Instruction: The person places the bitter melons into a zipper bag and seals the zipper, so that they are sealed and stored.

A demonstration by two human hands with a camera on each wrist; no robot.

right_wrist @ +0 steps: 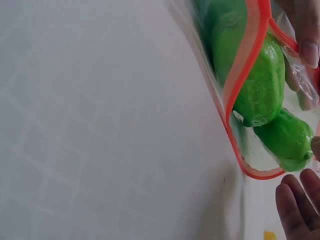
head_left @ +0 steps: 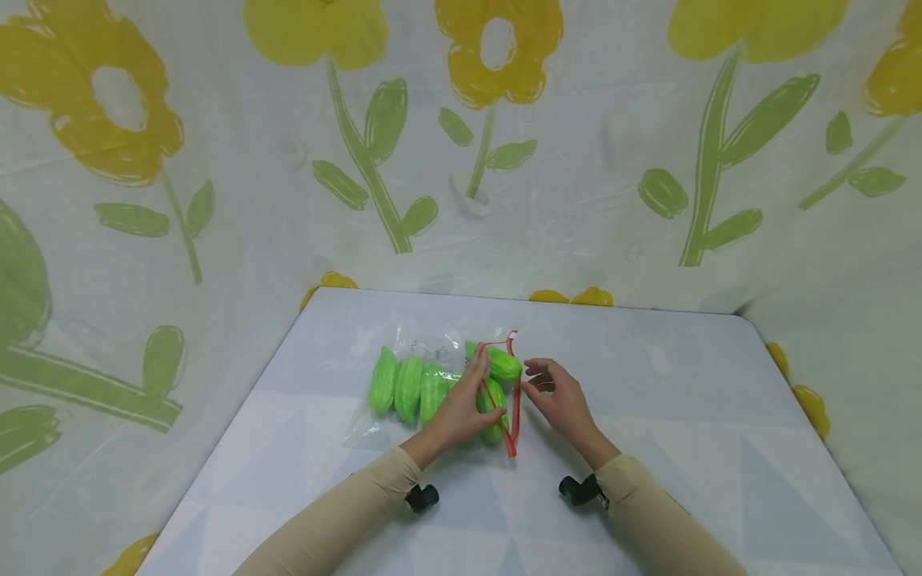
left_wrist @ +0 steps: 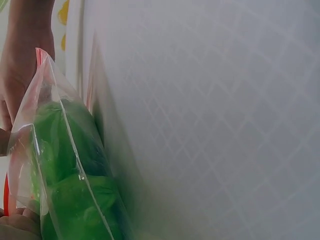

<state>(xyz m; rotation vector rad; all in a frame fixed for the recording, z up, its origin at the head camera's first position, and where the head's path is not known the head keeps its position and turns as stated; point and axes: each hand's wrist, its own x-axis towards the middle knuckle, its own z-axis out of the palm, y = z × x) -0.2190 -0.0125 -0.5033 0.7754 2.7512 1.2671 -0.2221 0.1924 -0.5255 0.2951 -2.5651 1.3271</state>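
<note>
Clear glossy plastic bag (head_left: 432, 376)

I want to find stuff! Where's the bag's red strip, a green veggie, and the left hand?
red strip (head_left: 514, 416), head view, its straight lower stretch
green veggie (head_left: 407, 390), head view, its middle
left hand (head_left: 461, 408), head view, its back

we reach both arms forward in tan sleeves, each wrist carrying a small black camera, and our hands meet near the middle. our left hand (head_left: 461, 408) lies palm down with the wrist slightly raised, fingers stretched forward and the thumb (head_left: 481, 358) pointing up, pinching something thin. our right hand (head_left: 558, 396) sits just beside it, angled inward, its fingers loosely curled toward the left hand with the fingertips (right_wrist: 292, 212) close together; whether they pinch anything we cannot tell.
</note>
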